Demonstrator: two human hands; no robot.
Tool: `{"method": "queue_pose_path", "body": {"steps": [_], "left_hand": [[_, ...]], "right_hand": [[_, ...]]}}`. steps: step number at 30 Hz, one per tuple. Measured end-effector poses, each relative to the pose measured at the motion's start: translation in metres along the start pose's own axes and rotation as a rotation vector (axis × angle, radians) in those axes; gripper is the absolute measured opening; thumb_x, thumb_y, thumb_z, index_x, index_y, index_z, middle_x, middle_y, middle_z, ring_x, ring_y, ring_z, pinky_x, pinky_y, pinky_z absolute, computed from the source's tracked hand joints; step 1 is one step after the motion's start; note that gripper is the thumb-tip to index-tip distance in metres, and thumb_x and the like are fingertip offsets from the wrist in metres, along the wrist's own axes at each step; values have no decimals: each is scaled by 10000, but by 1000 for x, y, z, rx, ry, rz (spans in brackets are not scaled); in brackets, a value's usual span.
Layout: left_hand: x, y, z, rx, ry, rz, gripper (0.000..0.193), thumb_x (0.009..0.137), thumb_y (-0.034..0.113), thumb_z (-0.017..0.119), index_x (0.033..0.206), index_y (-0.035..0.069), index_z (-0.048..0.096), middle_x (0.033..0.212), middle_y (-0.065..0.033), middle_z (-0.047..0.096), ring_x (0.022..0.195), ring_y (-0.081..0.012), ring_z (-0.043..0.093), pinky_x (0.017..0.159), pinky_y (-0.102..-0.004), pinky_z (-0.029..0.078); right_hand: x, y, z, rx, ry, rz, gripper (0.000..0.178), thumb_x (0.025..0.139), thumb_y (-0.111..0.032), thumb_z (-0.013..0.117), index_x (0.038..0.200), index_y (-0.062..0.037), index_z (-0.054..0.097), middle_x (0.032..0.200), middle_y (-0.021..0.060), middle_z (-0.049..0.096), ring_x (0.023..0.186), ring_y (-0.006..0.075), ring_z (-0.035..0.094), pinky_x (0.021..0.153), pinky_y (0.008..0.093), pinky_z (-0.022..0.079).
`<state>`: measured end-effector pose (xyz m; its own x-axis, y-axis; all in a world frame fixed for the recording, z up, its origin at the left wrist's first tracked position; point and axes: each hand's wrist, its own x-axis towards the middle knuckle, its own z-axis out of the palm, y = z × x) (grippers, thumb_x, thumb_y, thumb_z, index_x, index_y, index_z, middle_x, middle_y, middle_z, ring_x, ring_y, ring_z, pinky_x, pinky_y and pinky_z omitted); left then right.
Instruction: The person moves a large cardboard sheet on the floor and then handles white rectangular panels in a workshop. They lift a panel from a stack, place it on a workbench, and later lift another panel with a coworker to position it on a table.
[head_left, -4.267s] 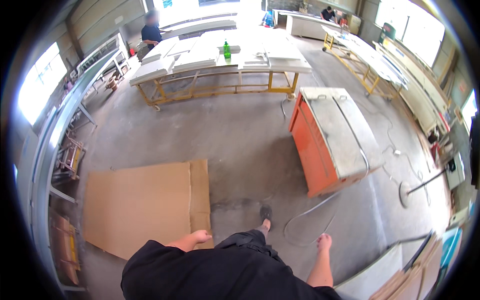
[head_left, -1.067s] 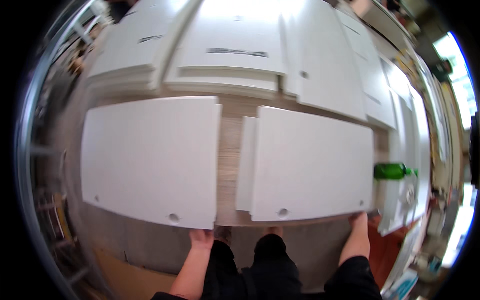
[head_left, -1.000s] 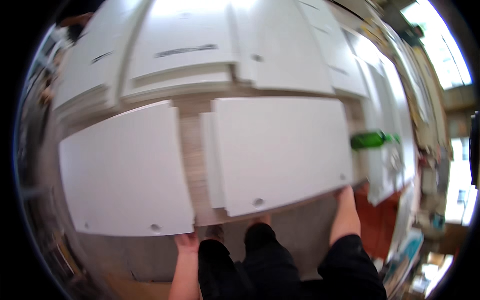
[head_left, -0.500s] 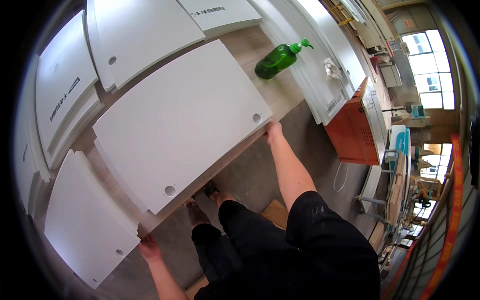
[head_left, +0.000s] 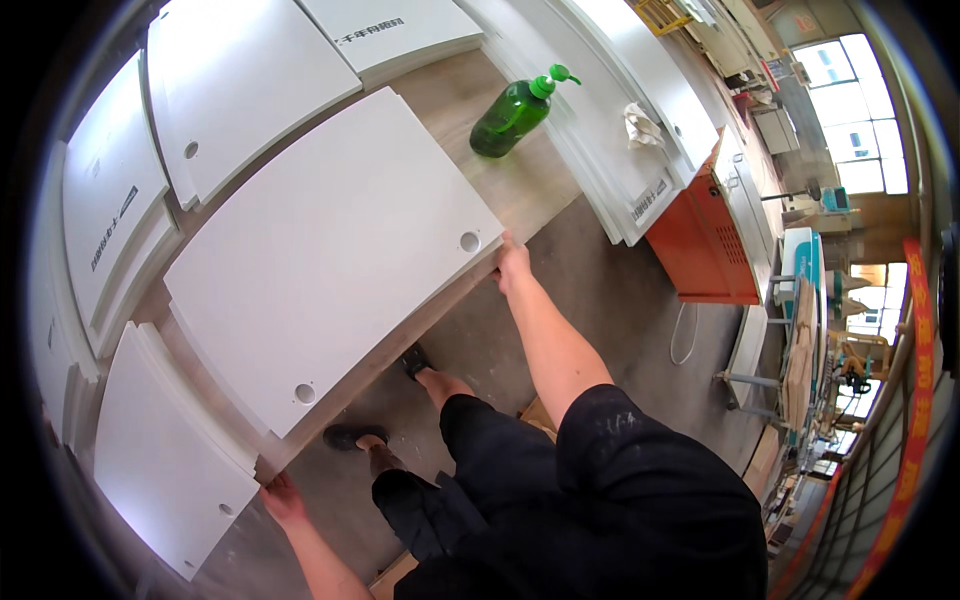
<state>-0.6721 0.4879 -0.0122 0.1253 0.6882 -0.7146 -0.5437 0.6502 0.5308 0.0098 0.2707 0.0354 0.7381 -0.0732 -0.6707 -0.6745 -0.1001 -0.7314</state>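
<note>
A large white door-like panel (head_left: 330,240) with two round holes along its near edge lies on a table (head_left: 450,280). My right hand (head_left: 512,264) is closed round the panel's near right corner, its lower fingers partly hidden. At the near left, a smaller white panel (head_left: 165,450) with a curved side rests at an angle. My left hand (head_left: 285,500) is curled close to that panel's corner and the table's edge. Its fingertips are partly hidden, so I cannot tell which of the two it grips.
Stacked white panels (head_left: 250,80) lie along the far and left sides. A green pump bottle (head_left: 512,118) stands beyond the large panel's right end. A crumpled white cloth (head_left: 641,127) sits on long white boards (head_left: 590,130), beside an orange cabinet (head_left: 706,240).
My view has shifted, so panels and bottle appear farther left. One of my feet now shows beside the table. Both hands stay at the same corners, with no clear movement of the panels.
</note>
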Motion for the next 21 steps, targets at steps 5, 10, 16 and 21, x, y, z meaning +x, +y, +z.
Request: {"method": "queue_pose_path", "body": {"steps": [5,10,16,21], "left_hand": [[8,10,-10,15,32,-52,432,982,325,512,1322,62,484,1350,-53,533,1256,-189,494,1041,-332,420],[25,10,-16,21,-38,-41,407,979,315,524,1288,51,522,1306,-57,571,1217,-191,531,1026,-334,443],[12,0,3,-9,-24,-35,410,974,312,539,1288,50,530,1282,-76,590,1182,-216,559,1038,-361,447],[33,-19,-8,-97,-18,-19,284,960,280,568,1143,67,611,1133,-76,647,1073,-246,601,961,-411,491]], "right_hand": [[-11,-1,5,-6,-9,8,482,974,-420,548,1268,-42,493,1174,138,591,1009,301,597,736,499,535],[-11,-2,5,-37,15,10,494,992,-449,500,1273,-42,522,1165,137,619,1008,308,624,748,473,558],[10,13,6,61,1,-16,475,961,-386,570,1301,-58,522,1221,146,594,1083,332,584,841,533,506],[42,27,-33,116,-118,-63,294,965,-237,537,1153,-23,607,1087,120,638,995,278,623,800,436,546]]}}
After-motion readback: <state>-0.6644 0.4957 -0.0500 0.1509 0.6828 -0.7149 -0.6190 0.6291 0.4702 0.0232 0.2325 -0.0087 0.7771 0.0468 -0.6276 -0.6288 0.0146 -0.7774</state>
